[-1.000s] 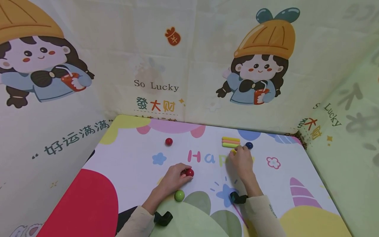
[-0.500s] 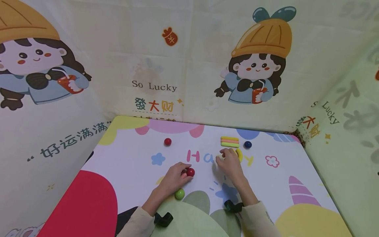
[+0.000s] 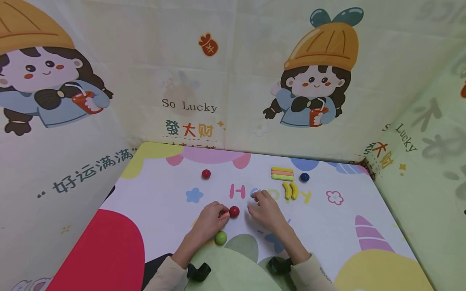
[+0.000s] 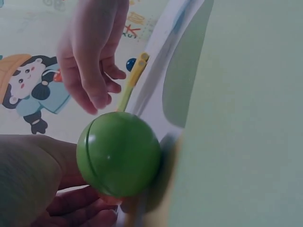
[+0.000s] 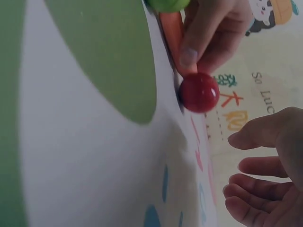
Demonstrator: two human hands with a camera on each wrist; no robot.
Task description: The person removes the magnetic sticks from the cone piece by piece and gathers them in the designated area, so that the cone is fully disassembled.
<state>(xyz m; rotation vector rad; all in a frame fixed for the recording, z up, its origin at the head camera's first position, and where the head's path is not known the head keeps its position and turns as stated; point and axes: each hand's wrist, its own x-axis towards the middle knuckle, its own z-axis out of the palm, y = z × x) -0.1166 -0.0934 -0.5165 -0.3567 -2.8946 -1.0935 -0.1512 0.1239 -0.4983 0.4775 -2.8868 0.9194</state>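
Observation:
My left hand pinches an orange-pink stick with thumb and finger; in the head view only a little of the stick shows. At the stick's end lies a shiny red ball, seen close in the right wrist view. A green ball sits just below the left hand and covers part of the hand in the left wrist view. My right hand hovers right of the red ball with relaxed, spread fingers and holds nothing. Two small yellow bananas lie side by side beyond it.
Yellow, pink and green sticks lie in a row at the back, with a dark blue ball to their right. Another red ball lies back left. Printed fabric walls border the table behind and at both sides.
My right hand has let go of a yellow banana beside the other one and moved left and nearer, towards the red ball. My left hand has shifted slightly left, off the red ball.

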